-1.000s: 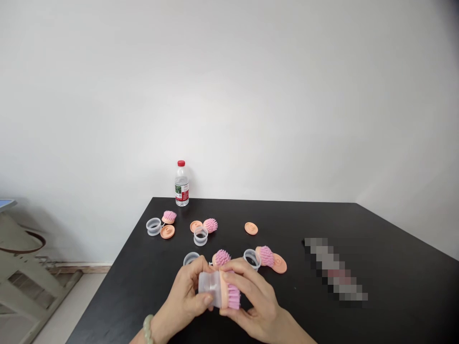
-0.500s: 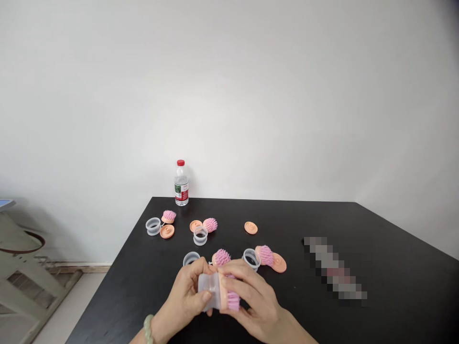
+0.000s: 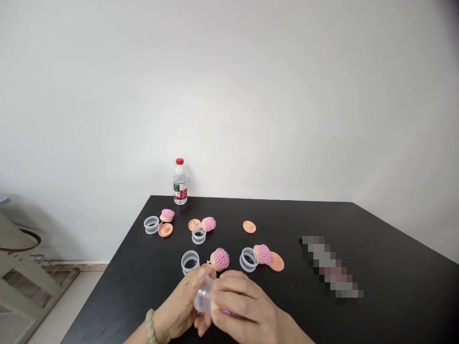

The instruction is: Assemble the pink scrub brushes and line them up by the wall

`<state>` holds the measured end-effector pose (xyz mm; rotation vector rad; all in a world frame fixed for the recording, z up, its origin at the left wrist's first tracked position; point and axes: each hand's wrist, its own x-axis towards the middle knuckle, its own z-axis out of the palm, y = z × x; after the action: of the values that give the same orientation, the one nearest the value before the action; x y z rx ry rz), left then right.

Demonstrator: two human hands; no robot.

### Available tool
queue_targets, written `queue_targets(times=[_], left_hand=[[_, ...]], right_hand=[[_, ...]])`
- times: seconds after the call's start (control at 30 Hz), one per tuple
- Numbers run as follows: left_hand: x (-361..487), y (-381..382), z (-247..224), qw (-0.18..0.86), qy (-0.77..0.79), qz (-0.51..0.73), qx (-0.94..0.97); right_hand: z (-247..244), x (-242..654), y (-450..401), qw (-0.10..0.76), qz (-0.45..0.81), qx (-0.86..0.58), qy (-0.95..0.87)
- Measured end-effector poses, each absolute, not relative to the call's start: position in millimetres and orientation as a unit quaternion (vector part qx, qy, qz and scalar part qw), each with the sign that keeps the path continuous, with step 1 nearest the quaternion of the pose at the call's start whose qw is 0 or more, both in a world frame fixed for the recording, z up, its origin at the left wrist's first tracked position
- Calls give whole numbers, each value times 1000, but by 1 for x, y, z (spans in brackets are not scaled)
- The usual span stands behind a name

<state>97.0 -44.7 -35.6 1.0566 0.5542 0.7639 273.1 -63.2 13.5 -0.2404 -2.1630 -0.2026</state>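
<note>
Near the front edge, my left hand (image 3: 184, 303) grips a translucent plastic cup (image 3: 204, 297) from the left. My right hand (image 3: 244, 306) is wrapped round the peach and pink bristle brush joined to the cup's right side, mostly hiding it. Just beyond my hands lie a clear ring-shaped cup (image 3: 190, 262), a pink bristle brush (image 3: 220, 259) and a partly covered peach disc. To their right are another clear cup (image 3: 248, 259), a pink brush (image 3: 263, 254) and a peach disc (image 3: 277, 262).
Farther back on the black table (image 3: 287, 215) are two more groups of cup, brush and disc, plus a lone peach disc (image 3: 249, 227). A red-capped water bottle (image 3: 180, 184) stands at the back left. A pixelated object (image 3: 332, 267) lies at the right.
My right hand has closed further over the brush, covering the bristles that showed before. The held cup has tilted, and my left fingers have shifted around it. The view has moved slightly.
</note>
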Motion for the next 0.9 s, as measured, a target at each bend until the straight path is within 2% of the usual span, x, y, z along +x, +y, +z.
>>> queue_targets(times=[0.13, 0.3, 0.37, 0.7, 0.9], left_hand=[[95, -44, -29, 725, 241, 383, 519], [84, -42, -15, 505, 282, 449, 681], [83, -41, -13, 476, 285, 450, 700], [78, -35, -19, 508, 283, 374, 723], [76, -33, -16, 586, 250, 340, 692]], right_hand=[[6, 276, -62, 480, -30, -156, -863], [-6, 277, -64, 494, 119, -273, -817], [-6, 278, -66, 488, 138, -277, -816], [-1, 285, -61, 456, 184, -285, -822], [1, 283, -61, 446, 217, -294, -817]])
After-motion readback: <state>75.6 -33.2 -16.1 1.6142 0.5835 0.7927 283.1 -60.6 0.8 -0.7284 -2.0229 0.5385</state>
